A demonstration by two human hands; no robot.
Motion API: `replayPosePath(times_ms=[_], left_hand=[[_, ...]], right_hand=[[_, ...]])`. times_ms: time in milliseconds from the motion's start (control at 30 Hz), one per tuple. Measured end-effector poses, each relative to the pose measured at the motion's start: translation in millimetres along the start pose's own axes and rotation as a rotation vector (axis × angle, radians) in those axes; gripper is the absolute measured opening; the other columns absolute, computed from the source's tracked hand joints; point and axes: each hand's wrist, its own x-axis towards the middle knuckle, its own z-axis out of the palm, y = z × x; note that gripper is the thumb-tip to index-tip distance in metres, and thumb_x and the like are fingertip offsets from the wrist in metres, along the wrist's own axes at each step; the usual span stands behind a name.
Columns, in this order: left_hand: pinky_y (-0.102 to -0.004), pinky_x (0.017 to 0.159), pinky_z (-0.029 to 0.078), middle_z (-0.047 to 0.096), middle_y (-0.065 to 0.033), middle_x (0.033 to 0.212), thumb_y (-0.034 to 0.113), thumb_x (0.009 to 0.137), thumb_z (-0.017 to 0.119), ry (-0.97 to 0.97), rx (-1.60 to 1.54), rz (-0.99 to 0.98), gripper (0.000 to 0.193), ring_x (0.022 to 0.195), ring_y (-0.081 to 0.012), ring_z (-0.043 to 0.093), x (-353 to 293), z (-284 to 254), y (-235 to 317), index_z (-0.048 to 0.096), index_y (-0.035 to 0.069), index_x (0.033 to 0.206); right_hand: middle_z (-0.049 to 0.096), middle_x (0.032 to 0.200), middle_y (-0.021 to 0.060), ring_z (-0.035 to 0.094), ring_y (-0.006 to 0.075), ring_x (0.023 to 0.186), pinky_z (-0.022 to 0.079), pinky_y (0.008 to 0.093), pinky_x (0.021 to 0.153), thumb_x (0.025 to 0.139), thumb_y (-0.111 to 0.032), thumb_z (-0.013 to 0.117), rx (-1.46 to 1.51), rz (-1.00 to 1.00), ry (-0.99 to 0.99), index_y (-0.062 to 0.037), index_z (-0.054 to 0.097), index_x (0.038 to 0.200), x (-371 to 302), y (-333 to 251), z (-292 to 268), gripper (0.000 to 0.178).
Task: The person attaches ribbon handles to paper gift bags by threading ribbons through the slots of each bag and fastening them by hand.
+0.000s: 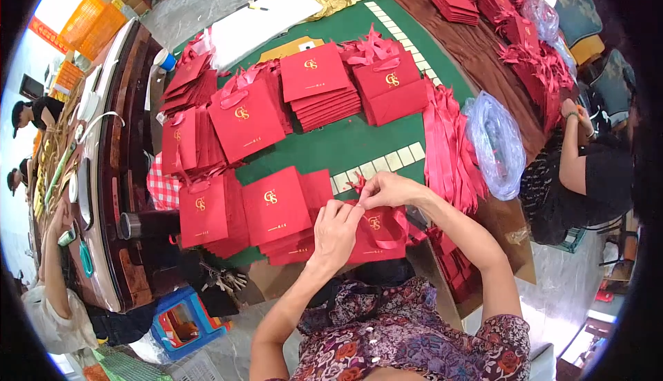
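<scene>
Both my hands are close together over a red paper gift bag (373,226) at the table's near edge. My right hand (391,189) pinches with thumb and index finger, and a short red ribbon end (357,181) sticks out beside its fingertips. Against it, the fingertips of my left hand (335,226) are pressed together at the same spot; what lies between them is mostly hidden. A loose pink-red ribbon loop (398,232) lies over the bag's right part. Just left of my left hand is a stack of flat red bags (277,205) with gold lettering.
More red bag stacks (316,77) stand across the green tabletop (297,154). A bundle of long ribbons (445,148) hangs at the right, beside a clear plastic bag (494,145). A person (579,174) sits at the right with more bags. A dark cylindrical flask (148,225) is at left.
</scene>
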Motion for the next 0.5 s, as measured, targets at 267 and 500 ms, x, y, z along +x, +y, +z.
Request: replayPosePath(times_ms=[267,500], left_hand=[[-0.0417,0.079,0.049,0.064,-0.0105,0.09,0.002,0.081,0.068,-0.043,-0.106,-0.205,0.012,0.09,-0.0321,0.057,8,6,-11,0.064,0.004,0.092],[-0.0439,0.073,0.047,0.061,-0.0123,0.087,0.011,0.085,0.069,-0.017,-0.028,-0.312,0.009,0.081,-0.0332,0.057,18,20,-23,0.064,0.004,0.084]], right_hand=[[0.068,0.069,0.0083,0.064,0.0154,0.065,0.049,0.0314,0.067,0.08,-0.026,0.073,0.082,-0.007,0.43,-0.0012,0.07,0.074,20,14,8,0.025],[0.067,0.071,0.0148,0.067,0.0325,0.068,0.052,0.0424,0.063,0.084,-0.037,0.072,-0.444,-0.067,0.773,-0.0028,0.071,0.079,-20,14,-10,0.034]])
